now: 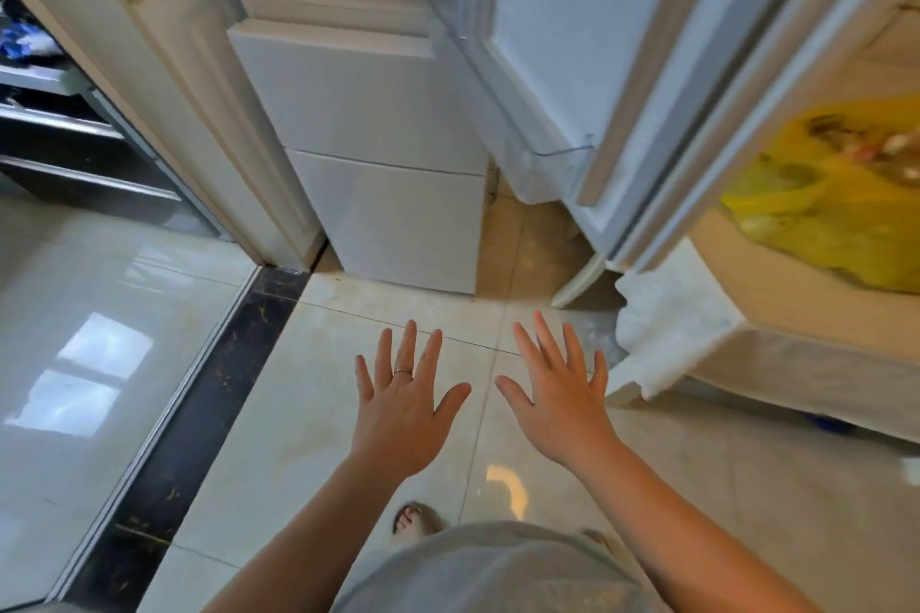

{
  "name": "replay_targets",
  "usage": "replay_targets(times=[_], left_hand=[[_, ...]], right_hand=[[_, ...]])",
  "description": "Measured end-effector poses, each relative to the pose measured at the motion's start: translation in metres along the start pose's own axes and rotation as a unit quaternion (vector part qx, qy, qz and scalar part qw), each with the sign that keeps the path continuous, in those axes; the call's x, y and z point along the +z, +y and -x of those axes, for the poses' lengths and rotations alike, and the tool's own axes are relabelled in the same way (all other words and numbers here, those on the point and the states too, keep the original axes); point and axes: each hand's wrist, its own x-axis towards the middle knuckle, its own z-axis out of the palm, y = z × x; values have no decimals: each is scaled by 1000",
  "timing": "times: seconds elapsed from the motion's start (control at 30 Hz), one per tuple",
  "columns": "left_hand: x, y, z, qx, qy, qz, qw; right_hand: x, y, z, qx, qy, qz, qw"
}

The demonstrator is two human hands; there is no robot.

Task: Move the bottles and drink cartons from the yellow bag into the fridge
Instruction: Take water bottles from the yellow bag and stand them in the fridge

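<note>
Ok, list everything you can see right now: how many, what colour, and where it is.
yellow bag: one, yellow, on the table at the right; contents too blurred to name
fridge: one, white, top centre, lower fronts closed
fridge door: one, white, swung open, right of the fridge
door shelf: one, clear, at the foot of the fridge door
table: one, pale, right edge
floor: pale glossy tiles, underfoot
dark strip: one, black, runs diagonally across the floor at left
ring: one, on a left-hand finger
foot: one, bottom centre
left hand: fingers spread, holds nothing
right hand: fingers spread, holds nothing
</note>
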Motion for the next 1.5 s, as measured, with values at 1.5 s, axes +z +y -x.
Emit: replay_targets(times=[1.5], left_hand=[[20, 629, -275, 316, 60, 61, 945]], right_hand=[[-258, 598, -72, 180, 193, -73, 962]])
